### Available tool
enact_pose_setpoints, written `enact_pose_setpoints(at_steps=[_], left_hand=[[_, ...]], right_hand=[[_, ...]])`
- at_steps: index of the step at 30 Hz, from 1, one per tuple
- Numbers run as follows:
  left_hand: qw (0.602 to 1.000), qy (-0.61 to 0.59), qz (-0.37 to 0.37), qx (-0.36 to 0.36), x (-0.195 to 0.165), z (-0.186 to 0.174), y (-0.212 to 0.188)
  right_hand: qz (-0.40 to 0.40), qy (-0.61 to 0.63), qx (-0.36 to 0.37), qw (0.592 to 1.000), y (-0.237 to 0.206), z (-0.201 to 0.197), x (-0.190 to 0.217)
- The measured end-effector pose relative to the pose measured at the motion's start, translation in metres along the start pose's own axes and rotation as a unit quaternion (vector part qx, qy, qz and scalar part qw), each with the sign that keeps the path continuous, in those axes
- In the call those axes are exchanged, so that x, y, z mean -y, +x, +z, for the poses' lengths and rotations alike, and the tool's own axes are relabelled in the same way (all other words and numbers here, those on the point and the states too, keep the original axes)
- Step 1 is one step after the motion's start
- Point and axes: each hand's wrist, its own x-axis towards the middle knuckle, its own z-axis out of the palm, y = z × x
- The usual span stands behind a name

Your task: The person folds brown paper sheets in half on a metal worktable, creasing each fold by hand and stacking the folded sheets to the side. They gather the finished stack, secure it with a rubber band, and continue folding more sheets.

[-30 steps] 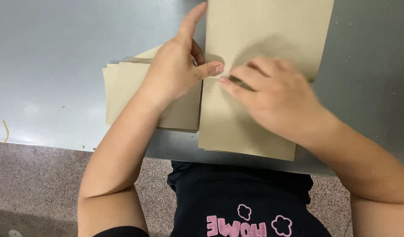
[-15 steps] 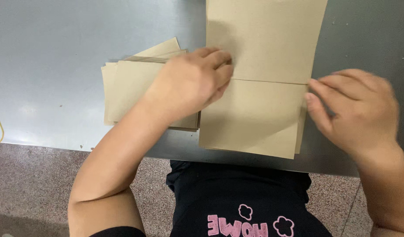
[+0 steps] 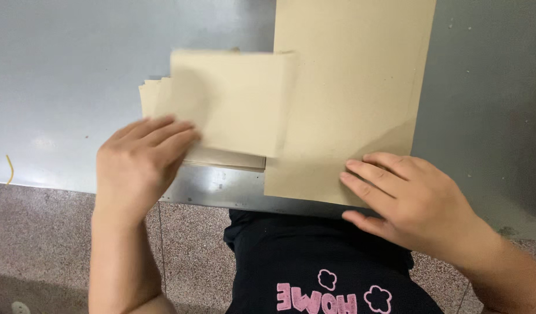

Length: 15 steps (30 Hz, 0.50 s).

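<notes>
My left hand [image 3: 141, 166] grips the lower left corner of a folded beige paper sheet [image 3: 233, 102], which hangs blurred just above a pile of folded beige sheets [image 3: 153, 96] on the left. The folded sheet's right edge overlaps a stack of large flat beige sheets [image 3: 355, 87] in the middle of the table. On that stack's near right corner lies my right hand [image 3: 407, 203], fingers flat and spread, holding nothing.
The grey metal table [image 3: 76, 70] ends in a front edge [image 3: 221, 195] close to my body. A thin yellow band [image 3: 11, 168] lies at the far left near the edge. Below is speckled stone floor [image 3: 41, 232].
The folded sheet has been carried left off the large stack and over the pile, with my left hand now at its corner. My right hand has slid from the right edge onto the stack's near corner.
</notes>
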Motion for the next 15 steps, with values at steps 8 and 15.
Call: enact_pose_setpoints(at_steps=[8, 15], left_hand=[[1.0, -0.014, 0.007, 0.012, -0.019, 0.009, -0.013], [0.943, -0.215, 0.251, -0.032, -0.099, 0.019, 0.03]], right_hand=[[0.025, -0.041, 0.024, 0.999, -0.006, 0.003, 0.001], [0.04, -0.094, 0.001, 0.995, -0.028, 0.0, -0.004]])
